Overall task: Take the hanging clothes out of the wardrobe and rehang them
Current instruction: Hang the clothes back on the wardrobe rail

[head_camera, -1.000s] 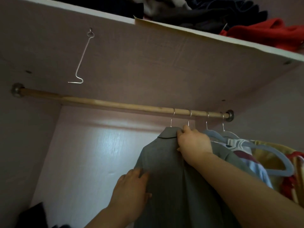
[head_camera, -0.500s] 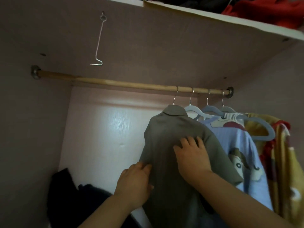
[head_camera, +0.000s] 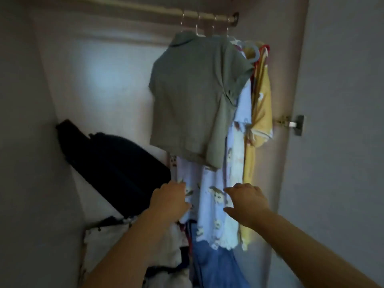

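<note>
Free room at upper left, crowded lower left and right
Rod (head_camera: pixel 162 11) bare left of the grey shirt (head_camera: pixel 193 96); dark bundle (head_camera: pixel 116 163) and piled clothes (head_camera: pixel 124 246) below; hanging garments (head_camera: pixel 259 100) fill the right.

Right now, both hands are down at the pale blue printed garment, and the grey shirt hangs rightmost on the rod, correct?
No: the head view shows the grey shirt hanging leftmost on the rod, the yellow garment rightmost. The rest stands.

In front of you the grey polo shirt (head_camera: pixel 187 96) is matt woven cloth; the hanger hooks (head_camera: pixel 197 26) are thin shiny metal on a smooth wooden rail (head_camera: pixel 207 16). To your right the door hinge (head_camera: pixel 295 123) is glossy metal.
</note>
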`<state>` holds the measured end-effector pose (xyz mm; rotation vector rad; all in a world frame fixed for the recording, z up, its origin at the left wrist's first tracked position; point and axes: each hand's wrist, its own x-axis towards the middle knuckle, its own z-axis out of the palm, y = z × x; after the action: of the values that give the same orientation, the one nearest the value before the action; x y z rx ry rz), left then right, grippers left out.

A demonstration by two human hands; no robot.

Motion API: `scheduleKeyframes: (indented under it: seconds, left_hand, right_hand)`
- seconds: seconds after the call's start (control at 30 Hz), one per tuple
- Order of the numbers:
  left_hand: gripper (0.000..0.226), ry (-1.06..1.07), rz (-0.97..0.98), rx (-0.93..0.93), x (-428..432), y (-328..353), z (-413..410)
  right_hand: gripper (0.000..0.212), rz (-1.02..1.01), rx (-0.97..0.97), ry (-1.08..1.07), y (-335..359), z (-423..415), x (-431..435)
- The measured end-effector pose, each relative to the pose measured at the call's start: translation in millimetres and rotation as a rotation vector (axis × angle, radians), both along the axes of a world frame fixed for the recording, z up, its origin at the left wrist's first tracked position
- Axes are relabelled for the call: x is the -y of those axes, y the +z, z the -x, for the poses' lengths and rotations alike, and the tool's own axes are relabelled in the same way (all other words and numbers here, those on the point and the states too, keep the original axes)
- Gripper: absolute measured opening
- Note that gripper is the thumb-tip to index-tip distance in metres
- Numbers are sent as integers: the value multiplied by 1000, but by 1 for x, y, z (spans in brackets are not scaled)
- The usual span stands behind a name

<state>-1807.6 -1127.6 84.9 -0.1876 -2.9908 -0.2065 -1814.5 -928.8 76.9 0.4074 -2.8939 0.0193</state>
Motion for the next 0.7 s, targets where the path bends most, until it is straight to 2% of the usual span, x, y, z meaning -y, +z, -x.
scheduleKeyframes:
  seconds: [0.23, 0.47, 0.7]
  left_hand:
    - [52, -223, 85, 107, -85, -67, -107]
    - [46, -527, 114, 126, -185, -96, -227]
    - [48, -969, 114, 41, -285, -109, -409]
  right_hand:
    - [52, 71, 165, -274, -76, -168, -95]
    - [51, 116, 191, -642, -103, -355, -189]
    - [52, 226, 141, -1021, -114, -597, -230]
